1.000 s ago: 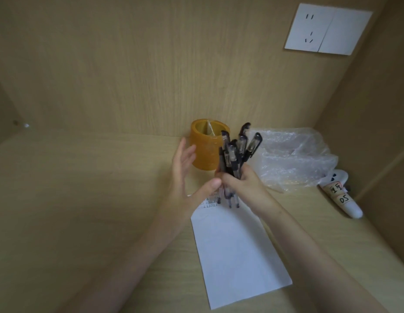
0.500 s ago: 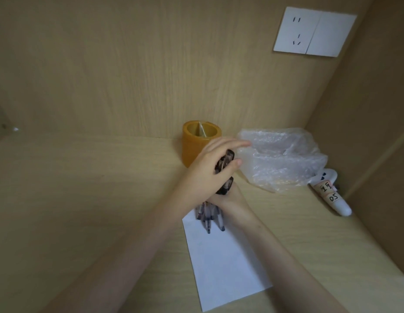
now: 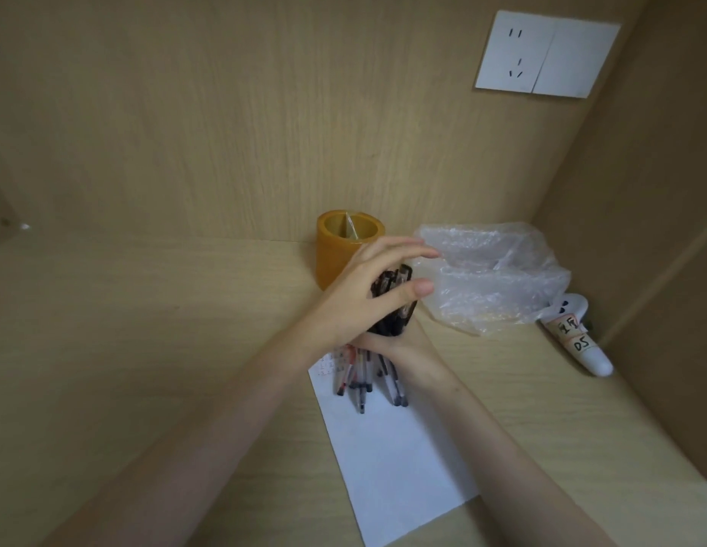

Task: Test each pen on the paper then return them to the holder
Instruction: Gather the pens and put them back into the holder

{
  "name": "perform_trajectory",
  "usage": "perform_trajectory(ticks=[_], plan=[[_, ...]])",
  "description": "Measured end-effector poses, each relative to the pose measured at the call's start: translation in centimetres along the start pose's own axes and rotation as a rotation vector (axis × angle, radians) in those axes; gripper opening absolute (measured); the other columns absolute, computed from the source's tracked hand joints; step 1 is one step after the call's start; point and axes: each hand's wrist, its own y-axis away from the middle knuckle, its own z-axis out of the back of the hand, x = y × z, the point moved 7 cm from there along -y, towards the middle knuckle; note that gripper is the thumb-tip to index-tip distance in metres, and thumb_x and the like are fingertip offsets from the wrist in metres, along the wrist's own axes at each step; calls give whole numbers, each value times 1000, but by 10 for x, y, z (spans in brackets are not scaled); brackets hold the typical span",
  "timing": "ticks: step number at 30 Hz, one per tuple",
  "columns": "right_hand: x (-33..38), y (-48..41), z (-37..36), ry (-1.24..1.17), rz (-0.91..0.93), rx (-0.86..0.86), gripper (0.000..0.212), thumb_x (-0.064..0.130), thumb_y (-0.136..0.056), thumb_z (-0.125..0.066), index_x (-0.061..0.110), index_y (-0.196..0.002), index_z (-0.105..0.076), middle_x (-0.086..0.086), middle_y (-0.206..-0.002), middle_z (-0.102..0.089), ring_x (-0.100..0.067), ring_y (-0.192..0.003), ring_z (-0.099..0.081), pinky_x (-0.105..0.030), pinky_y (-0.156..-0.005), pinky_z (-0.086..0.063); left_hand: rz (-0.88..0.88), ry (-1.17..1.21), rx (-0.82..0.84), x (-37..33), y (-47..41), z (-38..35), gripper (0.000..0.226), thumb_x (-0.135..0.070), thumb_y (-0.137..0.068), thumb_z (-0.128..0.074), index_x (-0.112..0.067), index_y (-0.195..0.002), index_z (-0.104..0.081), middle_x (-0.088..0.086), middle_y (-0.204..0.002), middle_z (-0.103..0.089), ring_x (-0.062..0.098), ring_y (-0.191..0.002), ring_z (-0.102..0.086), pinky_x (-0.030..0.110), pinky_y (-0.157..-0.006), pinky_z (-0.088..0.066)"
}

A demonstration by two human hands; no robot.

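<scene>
An amber pen holder [image 3: 336, 254] stands by the back wall with no pens showing in it. A white sheet of paper [image 3: 391, 459] lies on the desk in front of it. My right hand [image 3: 411, 345], mostly hidden, grips a bundle of several black-capped pens [image 3: 363, 379] upright, tips down over the paper's top edge. My left hand [image 3: 363, 294] reaches across the top of the bundle. Its fingers are straight and its thumb lies against the caps.
A crumpled bubble-wrap bag [image 3: 490, 274] lies right of the holder. A white labelled tube [image 3: 581, 341] rests near the right side wall. A wall socket [image 3: 545, 53] sits high on the back panel. Wooden walls close in behind and on the right.
My left hand moved from beside the bundle to over the pen caps. The pens now stick out further below my right hand, towards the paper.
</scene>
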Motion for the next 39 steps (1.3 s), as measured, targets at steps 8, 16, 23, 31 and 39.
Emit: perform_trajectory(ticks=[8, 16, 23, 31, 39], plan=[[-10, -4, 2, -117, -45, 27, 34, -19, -79, -60, 1, -106, -59, -24, -93, -67, -30, -82, -69, -35, -72, -58, 12, -67, 1, 13, 2, 0, 50, -22, -83, -66, -35, -128, -49, -15, -119, -58, 4, -119, -45, 34, -105, -36], [-16, -2, 5, -65, -48, -21, 20, -11, -79, -67, 5, -91, -63, -34, -89, -60, -37, -77, -62, -48, -76, -56, -14, -42, 116, 14, 2, 0, 27, -13, -92, -52, -27, -112, -64, -11, -129, -47, 3, -126, -38, 34, -108, -34], [-16, -2, 5, -11, -53, -48, 16, -5, -79, -70, 2, -90, -61, -18, -76, -61, -26, -66, -62, -32, -65, -54, 10, 39, 84, 13, 0, 5, 19, -27, -87, -59, -21, -103, -68, -8, -112, -61, 4, -112, -53, 25, -100, -38], [-19, -4, 7, -30, -70, -77, 24, -5, -80, -70, -1, -101, -59, -17, -87, -65, -24, -72, -69, -35, -71, -56, 8, 49, 40, 16, 3, 8, 18, -18, -88, -61, -22, -104, -68, -7, -113, -60, 4, -114, -52, 28, -102, -40], [-12, -5, 11, -29, -62, -51, 13, 0, -85, -66, 6, -92, -57, -10, -74, -63, -26, -62, -63, -37, -64, -57, 75, 207, -38, 20, 3, 29, 33, -22, -91, -53, -21, -124, -57, -12, -128, -54, -5, -120, -45, 17, -101, -36]])
